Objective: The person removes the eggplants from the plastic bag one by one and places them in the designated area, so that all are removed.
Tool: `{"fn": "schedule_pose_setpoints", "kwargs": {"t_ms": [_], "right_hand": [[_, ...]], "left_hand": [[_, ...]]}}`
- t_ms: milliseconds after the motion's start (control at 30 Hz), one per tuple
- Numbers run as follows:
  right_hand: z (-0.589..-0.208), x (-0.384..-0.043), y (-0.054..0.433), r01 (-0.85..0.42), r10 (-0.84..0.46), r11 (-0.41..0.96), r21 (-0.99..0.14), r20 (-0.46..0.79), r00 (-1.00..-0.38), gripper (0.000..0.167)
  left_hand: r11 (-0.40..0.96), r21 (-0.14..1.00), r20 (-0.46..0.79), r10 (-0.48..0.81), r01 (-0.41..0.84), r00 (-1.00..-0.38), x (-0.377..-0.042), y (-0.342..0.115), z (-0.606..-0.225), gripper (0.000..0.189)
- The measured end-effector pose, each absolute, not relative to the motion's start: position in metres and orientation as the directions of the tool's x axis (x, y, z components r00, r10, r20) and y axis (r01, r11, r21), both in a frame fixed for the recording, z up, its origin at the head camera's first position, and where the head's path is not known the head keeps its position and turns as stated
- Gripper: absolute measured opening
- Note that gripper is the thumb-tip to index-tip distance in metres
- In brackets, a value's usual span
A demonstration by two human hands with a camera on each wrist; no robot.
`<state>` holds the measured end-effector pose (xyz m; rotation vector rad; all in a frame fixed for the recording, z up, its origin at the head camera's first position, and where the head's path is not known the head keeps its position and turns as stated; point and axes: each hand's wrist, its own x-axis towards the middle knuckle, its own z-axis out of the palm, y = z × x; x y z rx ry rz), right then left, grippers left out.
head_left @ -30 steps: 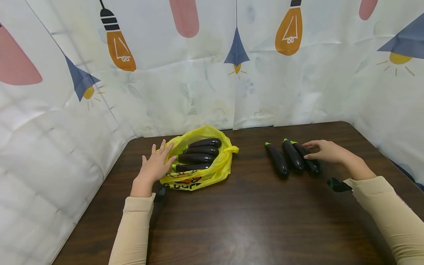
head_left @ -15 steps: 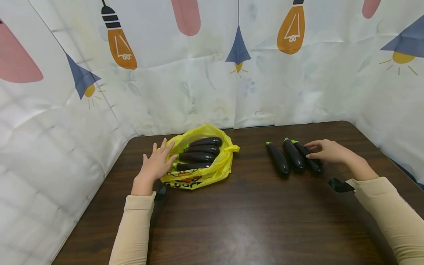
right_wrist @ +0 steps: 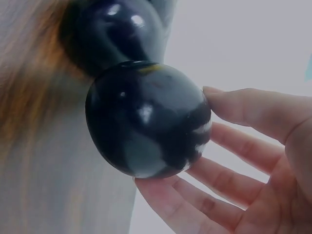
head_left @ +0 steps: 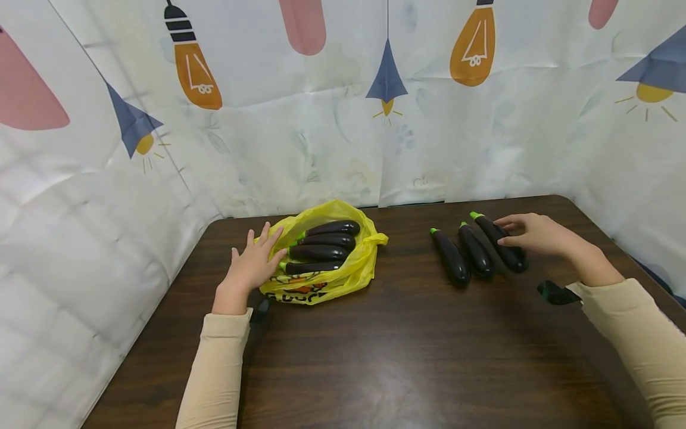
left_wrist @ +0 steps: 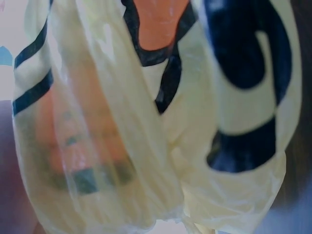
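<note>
Far on the left I see white cloth [head_left: 69, 250] hanging beside the brown table [head_left: 375, 369]. Next comes the left hand [head_left: 246, 271], poking out of a tan sleeve [head_left: 217, 369]. Its fingers are straight and spread wide, and they touch the left side of a yellow bag [head_left: 345, 283]. In the bag I see four shiny dark eggplants [head_left: 318, 254] lying side by side. My left wrist camera shows me the bag up close and blurry. Well to the right of the bag, the first loose eggplant [head_left: 452, 259] lies on the table, and the second loose eggplant [head_left: 476, 253] is near it. Then comes the third loose eggplant [head_left: 497, 240]. The right hand [head_left: 541, 234] has it, with thumb and fingers bent around its side. I can't tell if its fat end touches the table.
</note>
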<state>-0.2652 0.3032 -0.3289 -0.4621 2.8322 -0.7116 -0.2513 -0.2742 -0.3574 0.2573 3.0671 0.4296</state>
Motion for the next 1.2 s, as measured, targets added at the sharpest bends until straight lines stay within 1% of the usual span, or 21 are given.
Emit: {"fn": "schedule_pose_setpoints", "kwargs": {"t_ms": [233, 600, 933, 1200], "right_hand": [[-0.318, -0.264, 0.29, -0.326, -0.381, 0.84, -0.434, -0.043, -0.924, 0.059], [-0.301, -0.263, 0.256, -0.417, -0.453, 0.809, -0.414, 0.011, -0.891, 0.057], [-0.285, -0.262, 0.229, -0.444, -0.49, 0.762, -0.471, 0.029, -0.872, 0.054], [-0.288, -0.268, 0.198, -0.487, -0.512, 0.718, -0.497, 0.097, -0.853, 0.051]], "left_hand": [[0.948, 0.278, -0.016, 0.163, 0.152, -0.986, -0.25, -0.273, -0.357, 0.066], [0.948, 0.282, -0.026, 0.159, 0.145, -0.987, -0.249, -0.273, -0.357, 0.066], [0.951, 0.276, -0.028, 0.157, 0.143, -0.987, -0.251, -0.271, -0.356, 0.067], [0.952, 0.274, -0.037, 0.154, 0.138, -0.987, -0.251, -0.272, -0.356, 0.067]]}}
